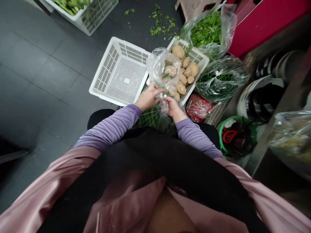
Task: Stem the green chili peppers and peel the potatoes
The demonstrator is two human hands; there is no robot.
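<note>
1. The plastic bag of long greens (pixel 152 118) sits low in front of the person, between the knees, just on the near side of the crates. Its gathered neck (pixel 164 105) stands up between the two hands.
2. The left hand (pixel 148 98) is at the top of the neck, thumb and forefinger slightly parted; I cannot tell whether they pinch the film. The right hand (pixel 173 108) has its thumb and fingers closed on the neck from the other side.
3. The film looks thin, soft and slippery, likely to stretch or tear if one spot is pulled hard. The greens inside look springy yet easily bruised, and the bag probably has moderate weight.
4. The bunched neck is the best place to take hold, with several folds in the grip; for lifting, a palm beneath the bag would spare the film. Squeezing the middle could crush the stems.
5. Beyond the hands, a white crate (pixel 121 79) lies beside a potato crate (pixel 206 62). Potatoes (pixel 193 68) fill much of the latter, and a loose clear bag (pixel 155 64) overlaps its near left side.
6. To the right are a knotted bag of dark greens (pixel 218 87), a red-filled bag (pixel 198 106) and a green bucket (pixel 221 134), near the potato crate.
</note>
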